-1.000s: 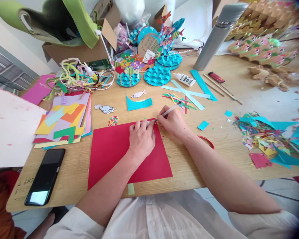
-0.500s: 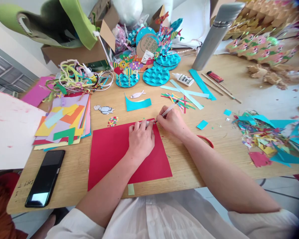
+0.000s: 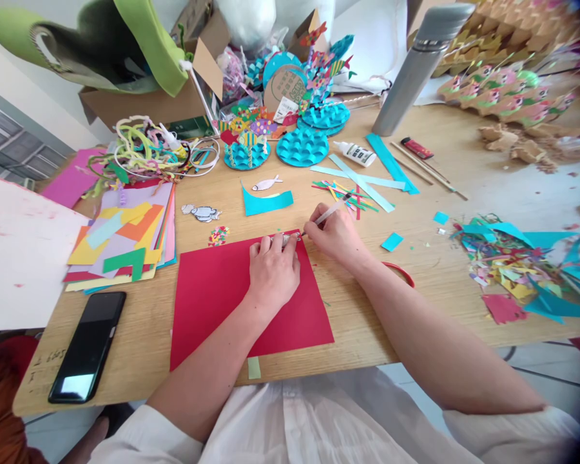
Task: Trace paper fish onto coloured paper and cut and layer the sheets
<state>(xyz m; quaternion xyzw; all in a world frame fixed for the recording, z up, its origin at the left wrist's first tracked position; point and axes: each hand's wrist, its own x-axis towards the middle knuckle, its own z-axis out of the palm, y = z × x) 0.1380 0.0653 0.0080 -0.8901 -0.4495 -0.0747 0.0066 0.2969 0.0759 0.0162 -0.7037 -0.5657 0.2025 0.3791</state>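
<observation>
While the left hand (image 3: 274,267), fingers outstretched, pins a cutout (image 3: 286,240) on red paper (image 3: 212,290) mid-frame, the right hand (image 3: 336,233) grips a pen (image 3: 334,210); slack pressure could shift the cutout.

The left hand (image 3: 274,269) rests on a red sheet (image 3: 212,290), its fingers over a small pale cutout (image 3: 286,239) near the top edge, while the right hand (image 3: 336,237) holds a pen (image 3: 332,209) by the upper right corner. Beyond, on the counter (image 3: 410,216), lie a curved blue scrap (image 3: 269,203), a paper fish (image 3: 267,183) and a glue bottle (image 3: 356,154). A phone (image 3: 87,348) lies left.
</observation>
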